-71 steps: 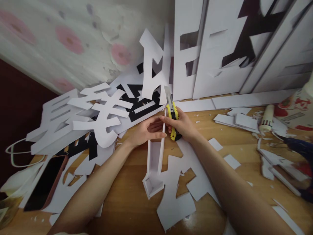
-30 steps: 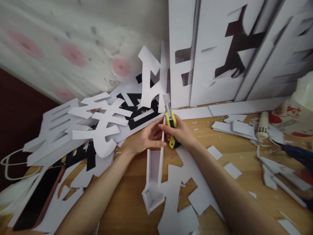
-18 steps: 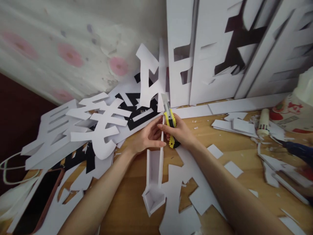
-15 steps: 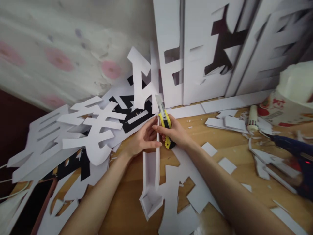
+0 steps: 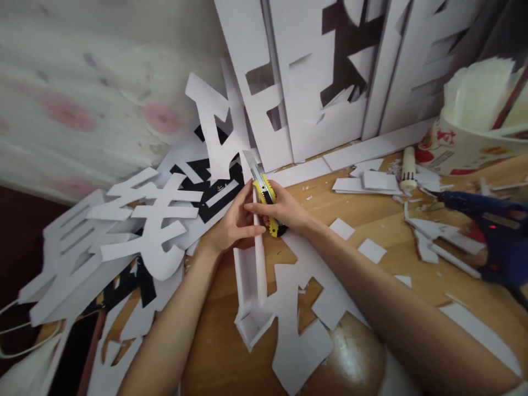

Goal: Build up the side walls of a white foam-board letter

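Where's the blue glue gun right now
The blue glue gun lies at the right edge of the head view on the wooden table, among white foam offcuts, below the printed paper tub and well right of both hands.

Yellow utility knife (image 5: 266, 199), blade out, beside white foam channel (image 5: 251, 275)

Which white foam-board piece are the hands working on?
The long open channel piece between both hands, lying on the table; the other cutouts lie or lean untouched.
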`<control>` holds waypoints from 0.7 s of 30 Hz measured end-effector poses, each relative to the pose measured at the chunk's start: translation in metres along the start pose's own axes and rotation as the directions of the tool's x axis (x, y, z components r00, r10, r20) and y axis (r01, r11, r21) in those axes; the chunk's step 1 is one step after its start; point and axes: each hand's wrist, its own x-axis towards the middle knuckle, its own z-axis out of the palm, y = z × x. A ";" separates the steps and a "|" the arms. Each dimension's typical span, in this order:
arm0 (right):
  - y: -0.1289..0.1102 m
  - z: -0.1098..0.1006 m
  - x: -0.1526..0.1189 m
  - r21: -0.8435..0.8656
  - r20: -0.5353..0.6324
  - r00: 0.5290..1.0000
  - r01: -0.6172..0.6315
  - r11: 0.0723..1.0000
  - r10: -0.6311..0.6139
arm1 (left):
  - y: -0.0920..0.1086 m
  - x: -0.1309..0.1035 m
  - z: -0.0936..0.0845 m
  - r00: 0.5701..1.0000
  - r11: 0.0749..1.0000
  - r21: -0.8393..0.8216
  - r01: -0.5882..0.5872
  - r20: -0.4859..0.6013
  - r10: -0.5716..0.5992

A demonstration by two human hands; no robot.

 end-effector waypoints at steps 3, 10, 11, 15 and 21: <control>0.001 0.000 0.001 0.008 0.001 1.000 0.023 1.000 -0.023 | -0.001 0.002 0.001 1.000 0.999 0.036 -0.019 -0.020 0.020; 0.004 0.000 0.001 0.001 -0.001 0.999 0.053 0.999 -0.053 | 0.000 0.003 0.003 0.998 0.999 0.033 -0.038 -0.039 0.039; 0.003 0.000 0.001 -0.004 0.000 0.998 0.055 0.998 -0.055 | 0.000 0.003 0.003 0.999 0.999 0.034 -0.023 -0.045 0.024; 0.002 0.000 0.000 -0.020 -0.005 0.998 0.065 0.998 -0.065 | -0.003 0.002 0.002 0.998 0.999 0.047 -0.005 -0.070 0.008; 0.001 0.001 -0.001 -0.021 -0.019 0.999 0.047 0.999 -0.048 | -0.007 0.003 -0.003 0.996 0.994 0.078 -0.075 -0.041 0.078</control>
